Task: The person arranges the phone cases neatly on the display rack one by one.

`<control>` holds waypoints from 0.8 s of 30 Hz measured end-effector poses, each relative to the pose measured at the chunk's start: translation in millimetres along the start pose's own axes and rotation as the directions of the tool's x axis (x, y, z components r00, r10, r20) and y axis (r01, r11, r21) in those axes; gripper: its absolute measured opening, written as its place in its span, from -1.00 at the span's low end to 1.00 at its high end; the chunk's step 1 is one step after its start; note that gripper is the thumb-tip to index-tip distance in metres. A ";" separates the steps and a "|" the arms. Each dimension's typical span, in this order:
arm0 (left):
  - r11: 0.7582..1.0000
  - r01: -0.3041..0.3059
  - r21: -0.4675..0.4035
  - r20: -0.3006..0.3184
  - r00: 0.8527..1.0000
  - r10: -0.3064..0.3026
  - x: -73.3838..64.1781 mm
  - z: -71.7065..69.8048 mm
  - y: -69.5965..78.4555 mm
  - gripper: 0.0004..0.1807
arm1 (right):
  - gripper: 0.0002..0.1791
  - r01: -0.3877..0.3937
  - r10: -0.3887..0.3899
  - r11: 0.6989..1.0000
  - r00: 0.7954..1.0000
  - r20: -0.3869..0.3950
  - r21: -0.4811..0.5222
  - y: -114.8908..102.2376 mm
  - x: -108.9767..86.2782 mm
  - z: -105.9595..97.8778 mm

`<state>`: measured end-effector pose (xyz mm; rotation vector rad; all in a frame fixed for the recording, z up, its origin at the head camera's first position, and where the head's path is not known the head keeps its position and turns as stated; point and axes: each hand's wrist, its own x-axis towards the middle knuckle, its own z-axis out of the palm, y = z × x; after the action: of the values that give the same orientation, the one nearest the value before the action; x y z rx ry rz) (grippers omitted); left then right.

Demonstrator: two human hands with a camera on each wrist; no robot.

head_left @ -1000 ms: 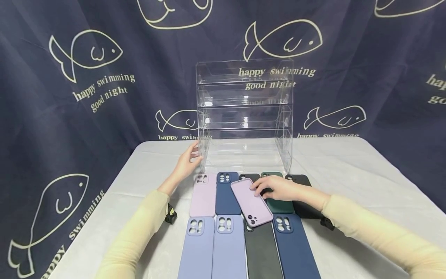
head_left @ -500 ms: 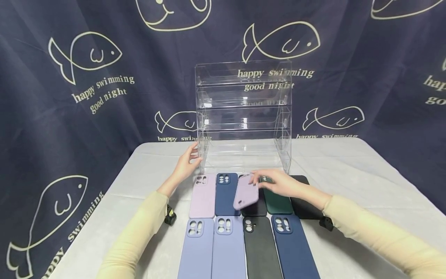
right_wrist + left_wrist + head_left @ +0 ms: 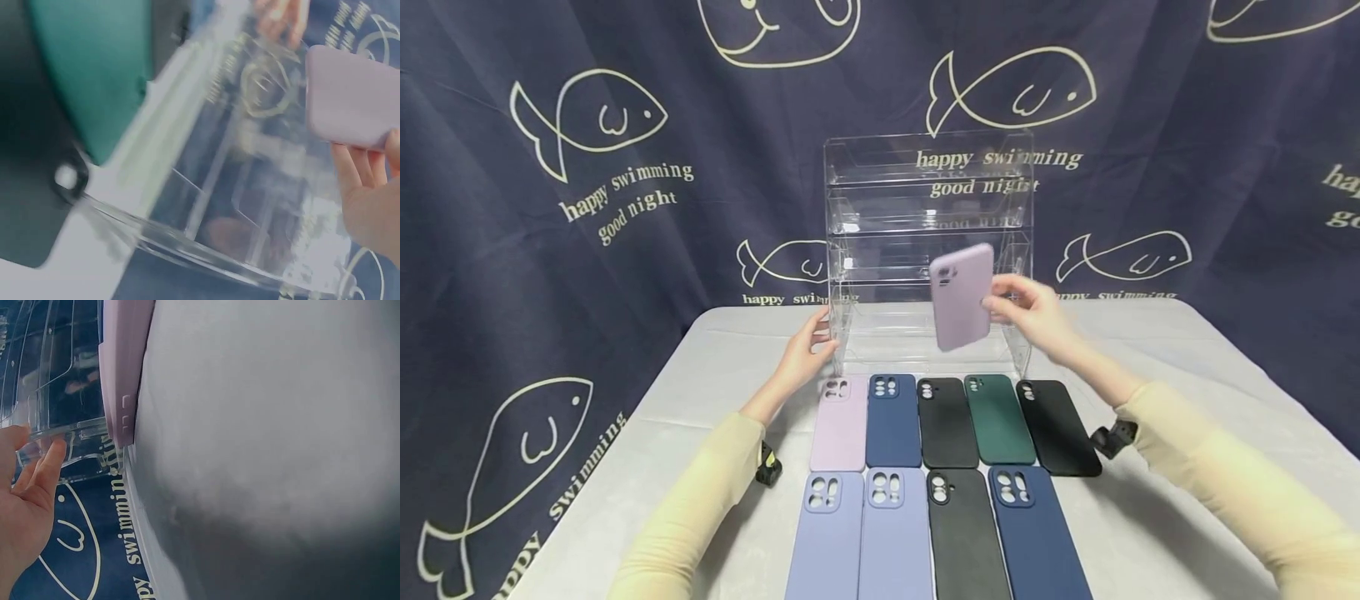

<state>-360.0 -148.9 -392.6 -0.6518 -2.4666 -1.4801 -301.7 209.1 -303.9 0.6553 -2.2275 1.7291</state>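
Observation:
In the head view my right hand (image 3: 1030,312) pinches the right edge of a light purple phone case (image 3: 962,297), its camera cutouts at upper left. The case is in the air before the lower tiers of a clear tiered display rack (image 3: 928,358). In the right wrist view the same phone case (image 3: 353,97) lies between thumb and fingers. My left hand (image 3: 805,346) touches the rack's left side, fingers fairly straight. The left wrist view shows that hand (image 3: 28,506) with its thumb and fingertips at the clear edge.
Before the rack lies a row of cases: pink-purple (image 3: 838,425), blue (image 3: 892,425), black (image 3: 949,429), green (image 3: 1000,421) and another black (image 3: 1060,433). Nearer lie periwinkle cases (image 3: 825,542), a dark grey one (image 3: 966,533) and a navy one (image 3: 1037,533). A dark curtain (image 3: 700,108) hangs behind.
My right hand has lifted the light purple phone case up from above the rows and turned it, so its camera end now points up. The left hand stays at the rack.

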 end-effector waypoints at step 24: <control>1.000 0.012 -0.022 -0.040 0.999 -0.012 2.0 2.1 -2.1 -0.37 | -0.53 -0.113 0.202 0.953 0.927 -0.315 0.281 -87.1 136.4 -62.8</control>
<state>-362.7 -147.4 -394.6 -0.6065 -2.4322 -1.5115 -382.6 225.3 -151.2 0.1998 -1.8793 2.0542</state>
